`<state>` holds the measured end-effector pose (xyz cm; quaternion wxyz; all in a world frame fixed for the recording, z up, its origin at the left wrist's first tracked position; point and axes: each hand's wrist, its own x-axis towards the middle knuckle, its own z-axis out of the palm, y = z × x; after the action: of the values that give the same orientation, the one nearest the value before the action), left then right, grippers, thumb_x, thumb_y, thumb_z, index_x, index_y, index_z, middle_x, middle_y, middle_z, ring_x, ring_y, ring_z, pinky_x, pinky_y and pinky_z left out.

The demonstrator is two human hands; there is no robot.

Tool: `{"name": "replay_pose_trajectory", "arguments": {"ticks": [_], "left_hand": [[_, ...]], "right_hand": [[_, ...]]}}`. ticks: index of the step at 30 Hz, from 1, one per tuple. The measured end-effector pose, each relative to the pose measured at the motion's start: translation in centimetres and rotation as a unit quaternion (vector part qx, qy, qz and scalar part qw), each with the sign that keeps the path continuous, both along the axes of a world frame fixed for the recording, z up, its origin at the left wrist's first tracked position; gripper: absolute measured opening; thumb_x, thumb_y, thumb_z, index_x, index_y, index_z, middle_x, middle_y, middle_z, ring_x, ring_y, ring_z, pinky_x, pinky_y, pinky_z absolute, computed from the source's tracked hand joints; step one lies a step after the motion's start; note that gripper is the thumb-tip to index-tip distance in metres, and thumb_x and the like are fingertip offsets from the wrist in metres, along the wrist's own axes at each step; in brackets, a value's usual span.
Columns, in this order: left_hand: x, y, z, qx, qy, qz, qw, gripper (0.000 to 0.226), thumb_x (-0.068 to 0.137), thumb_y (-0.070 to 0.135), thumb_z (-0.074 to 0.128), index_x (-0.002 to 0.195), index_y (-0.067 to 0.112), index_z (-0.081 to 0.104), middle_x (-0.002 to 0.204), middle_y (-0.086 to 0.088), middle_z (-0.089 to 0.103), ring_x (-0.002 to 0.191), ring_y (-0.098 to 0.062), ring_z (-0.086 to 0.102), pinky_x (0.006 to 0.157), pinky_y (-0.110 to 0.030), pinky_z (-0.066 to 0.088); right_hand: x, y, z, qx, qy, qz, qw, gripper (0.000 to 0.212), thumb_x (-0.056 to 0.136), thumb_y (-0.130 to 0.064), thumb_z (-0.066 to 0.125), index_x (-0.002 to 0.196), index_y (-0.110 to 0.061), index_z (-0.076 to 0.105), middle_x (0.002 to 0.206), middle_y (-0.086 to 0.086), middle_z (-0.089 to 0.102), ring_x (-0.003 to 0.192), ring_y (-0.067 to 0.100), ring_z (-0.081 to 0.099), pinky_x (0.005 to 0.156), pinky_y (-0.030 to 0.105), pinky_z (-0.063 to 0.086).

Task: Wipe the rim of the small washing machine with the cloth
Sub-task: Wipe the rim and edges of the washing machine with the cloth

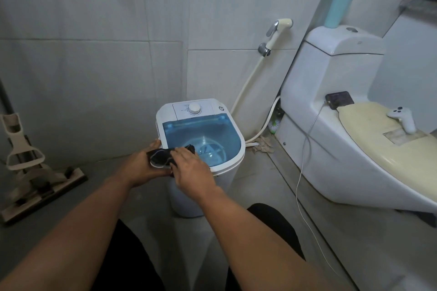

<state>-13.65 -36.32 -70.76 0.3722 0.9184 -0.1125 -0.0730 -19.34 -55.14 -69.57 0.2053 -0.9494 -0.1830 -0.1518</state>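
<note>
A small white washing machine [233, 165] stands on the floor in the middle, with a blue see-through tub and a white dial on its back panel. A dark cloth [160, 156] with a white edge lies bunched over the machine's near left rim. My left hand [139, 166] grips the cloth from the left, fingers curled under it. My right hand [190, 170] rests on the cloth's right part, fingers pressed down over it at the rim.
A white toilet [331, 130] stands to the right, with a phone, a white controller and a cable on its lid. A bidet sprayer [275, 34] hangs on the tiled wall behind. A mop [30, 172] leans at the left. Rags lie behind the machine.
</note>
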Motion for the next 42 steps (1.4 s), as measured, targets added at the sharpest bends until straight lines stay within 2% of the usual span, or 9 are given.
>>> {"name": "replay_pose_trajectory", "arguments": {"ticks": [3, 10, 20, 26, 31, 34, 37, 40, 42], "left_hand": [[0.4, 0.1, 0.0, 0.041, 0.002, -0.024, 0.999, 0.139, 0.041, 0.095, 0.069, 0.157, 0.026, 0.033, 0.163, 0.009, 0.032, 0.149, -0.011, 0.032, 0.121, -0.037, 0.033], [0.0, -0.1, 0.8, 0.060, -0.001, -0.029, 0.998, 0.134, 0.046, 0.091, 0.071, 0.158, 0.035, 0.023, 0.164, 0.012, 0.025, 0.151, -0.013, 0.029, 0.122, -0.036, 0.028], [0.0, 0.0, 0.6, 0.056, 0.001, -0.026, 0.998, 0.131, 0.051, 0.086, 0.075, 0.159, 0.038, 0.019, 0.165, 0.015, 0.023, 0.150, -0.010, 0.029, 0.122, -0.033, 0.027], [0.4, 0.0, 0.2, 0.025, 0.009, -0.025, 0.999, 0.126, 0.057, 0.070, 0.085, 0.159, 0.029, 0.023, 0.165, 0.009, 0.024, 0.150, -0.007, 0.025, 0.118, -0.020, 0.018], [0.8, 0.4, 3.7, 0.039, 0.076, -0.071, 0.994, 0.123, 0.062, 0.063, 0.086, 0.159, 0.032, 0.016, 0.155, 0.022, 0.008, 0.147, 0.001, 0.008, 0.120, -0.021, 0.011], [0.7, 0.3, 8.7, -0.060, 0.087, 0.008, 0.994, 0.088, 0.074, 0.054, 0.082, 0.150, 0.033, 0.042, 0.146, 0.018, 0.038, 0.135, 0.003, 0.032, 0.110, -0.016, 0.026], [1.1, 0.6, 15.9, -0.275, 0.178, 0.184, 0.927, 0.046, 0.080, 0.067, 0.068, 0.110, 0.032, 0.073, 0.108, 0.007, 0.075, 0.100, -0.011, 0.068, 0.093, -0.036, 0.054], [1.4, 2.2, 24.0, -0.410, 0.265, 0.268, 0.830, 0.031, 0.097, 0.046, 0.058, 0.097, 0.020, 0.074, 0.097, -0.003, 0.078, 0.088, -0.023, 0.074, 0.081, -0.038, 0.059], [1.1, 4.0, 28.7, -0.450, 0.273, 0.285, 0.801, 0.028, 0.099, 0.037, 0.060, 0.100, 0.013, 0.073, 0.097, -0.010, 0.075, 0.085, -0.026, 0.071, 0.072, -0.031, 0.059]], "right_hand": [[0.0, -2.0, 0.4, -0.046, 0.019, 0.021, 0.999, 0.042, 0.100, -0.023, 0.051, 0.139, -0.007, 0.052, 0.145, 0.011, 0.052, 0.136, 0.028, 0.045, 0.108, 0.047, 0.041], [-0.4, -7.8, 0.2, -0.064, -0.004, 0.027, 0.998, 0.038, 0.097, -0.021, 0.057, 0.132, -0.005, 0.058, 0.137, 0.013, 0.058, 0.129, 0.031, 0.053, 0.101, 0.045, 0.050], [2.4, -12.8, 0.9, -0.021, 0.054, -0.189, 0.980, 0.031, 0.098, -0.019, 0.049, 0.126, -0.011, 0.058, 0.127, 0.007, 0.060, 0.108, 0.030, 0.061, 0.089, 0.044, 0.054], [6.9, -14.7, 4.1, 0.072, 0.111, -0.356, 0.925, 0.022, 0.096, -0.019, 0.050, 0.104, -0.007, 0.067, 0.097, 0.016, 0.071, 0.090, 0.036, 0.067, 0.072, 0.036, 0.051], [11.2, -12.5, 10.4, 0.164, 0.081, -0.323, 0.928, 0.023, 0.100, -0.023, 0.049, 0.104, -0.009, 0.066, 0.091, 0.011, 0.071, 0.080, 0.029, 0.063, 0.066, 0.029, 0.043], [12.0, -8.2, 14.6, 0.238, 0.087, -0.269, 0.929, 0.020, 0.101, -0.020, 0.051, 0.108, -0.011, 0.067, 0.090, 0.006, 0.070, 0.085, 0.027, 0.065, 0.068, 0.025, 0.039], [10.4, -2.6, 18.5, 0.266, 0.148, -0.164, 0.938, 0.019, 0.101, -0.025, 0.052, 0.112, -0.024, 0.067, 0.091, -0.007, 0.071, 0.086, 0.016, 0.068, 0.071, 0.027, 0.049], [8.1, 3.3, 23.1, 0.250, 0.195, -0.054, 0.947, 0.022, 0.100, -0.024, 0.054, 0.117, -0.025, 0.067, 0.098, -0.003, 0.069, 0.092, 0.013, 0.065, 0.083, 0.029, 0.052], [6.9, 7.3, 26.3, 0.240, 0.218, 0.001, 0.946, 0.020, 0.098, -0.019, 0.058, 0.112, -0.022, 0.071, 0.097, -0.001, 0.062, 0.094, 0.012, 0.062, 0.089, 0.029, 0.050]]}}
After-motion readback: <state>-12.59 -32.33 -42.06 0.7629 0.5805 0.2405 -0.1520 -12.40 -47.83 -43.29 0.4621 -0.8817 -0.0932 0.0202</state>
